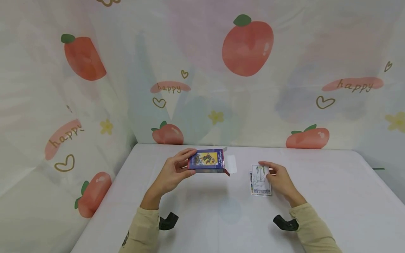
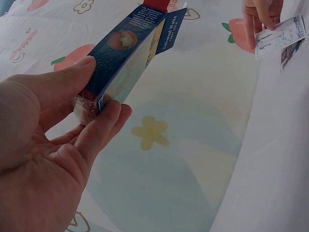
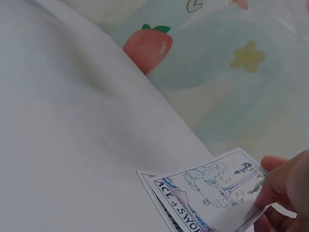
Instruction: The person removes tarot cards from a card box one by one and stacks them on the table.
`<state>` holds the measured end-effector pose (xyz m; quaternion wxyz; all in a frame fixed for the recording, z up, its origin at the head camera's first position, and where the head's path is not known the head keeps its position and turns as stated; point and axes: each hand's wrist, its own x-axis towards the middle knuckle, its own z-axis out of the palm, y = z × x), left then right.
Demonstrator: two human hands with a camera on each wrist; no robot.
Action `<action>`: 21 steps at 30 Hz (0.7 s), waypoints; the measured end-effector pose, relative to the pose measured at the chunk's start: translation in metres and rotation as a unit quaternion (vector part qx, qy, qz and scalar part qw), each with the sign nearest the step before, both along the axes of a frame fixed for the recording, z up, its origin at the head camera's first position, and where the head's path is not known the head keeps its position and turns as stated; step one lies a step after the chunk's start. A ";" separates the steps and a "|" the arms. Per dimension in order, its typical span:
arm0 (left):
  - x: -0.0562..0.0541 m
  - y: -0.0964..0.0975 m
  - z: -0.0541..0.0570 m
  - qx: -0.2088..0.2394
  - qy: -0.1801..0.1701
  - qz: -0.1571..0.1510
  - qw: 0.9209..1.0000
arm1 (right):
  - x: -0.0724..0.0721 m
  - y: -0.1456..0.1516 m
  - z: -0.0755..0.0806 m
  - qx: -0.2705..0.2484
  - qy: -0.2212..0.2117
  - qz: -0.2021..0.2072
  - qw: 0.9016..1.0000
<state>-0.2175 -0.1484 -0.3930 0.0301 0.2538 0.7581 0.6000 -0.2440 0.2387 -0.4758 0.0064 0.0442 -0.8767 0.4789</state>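
My left hand (image 1: 172,172) grips a blue tarot card box (image 1: 207,160) by one end, thumb on one side and fingers on the other. The box is held above the table, its far end flap (image 2: 172,31) folded out. Crumpled clear wrap (image 2: 85,110) shows at the gripped end in the left wrist view. To the right of the box, my right hand (image 1: 281,179) pinches a tarot card (image 1: 261,179) along its edge. "Ace of Swords" is printed on that card in the right wrist view. Another card (image 3: 145,178) peeks out beneath it.
A white cloth covers the table (image 1: 218,228). Behind and to the left hangs a pale curtain (image 1: 202,116) printed with red fruit, hearts and flowers. A black curved piece sits at each wrist, by the left cuff (image 1: 169,221) and the right cuff (image 1: 284,223).
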 end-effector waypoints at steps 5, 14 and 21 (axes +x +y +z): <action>0.000 0.000 0.001 0.002 0.000 -0.001 1.000 | -0.002 0.001 -0.008 0.027 -0.005 -0.003 1.000; -0.001 0.000 -0.001 -0.003 -0.002 0.005 1.000 | -0.003 0.002 -0.021 0.058 0.018 -0.002 0.998; 0.000 0.000 -0.002 -0.002 -0.006 0.003 1.000 | -0.003 0.001 -0.027 0.088 0.022 -0.006 0.996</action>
